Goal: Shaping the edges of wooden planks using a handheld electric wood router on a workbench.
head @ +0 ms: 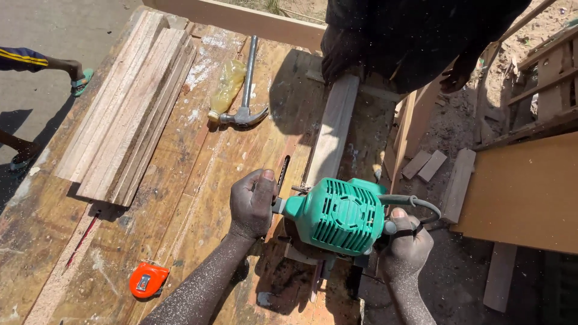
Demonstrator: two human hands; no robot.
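While both hands clamp the green electric router with its ribbed plastic motor housing point(339, 216), the head view shows the tool sitting at the near end of a long pale wooden strip point(333, 132) that runs away across the worn plank workbench point(180, 180). The left hand point(253, 203) is closed round the side handle, thumb up; the right hand point(404, 245) is wrapped round the opposite grip, where the grey power cable point(415, 201) loops out. Sawdust coats both forearms and lies scattered on the bench, so cutting looks to be under way, but the housing hides the cutter. As I judge it, nearly the whole strip ahead of the tool is left to work.

At the far end of the strip a second person's dark-gloved hand point(340, 57) presses it down. A steel claw hammer point(245, 90) and a crumpled yellowish plastic bottle point(227, 87) lie beyond, a stack of thin wooden slats point(129, 102) sits to the left, and an orange tape measure point(147, 279) rests near the left forearm.
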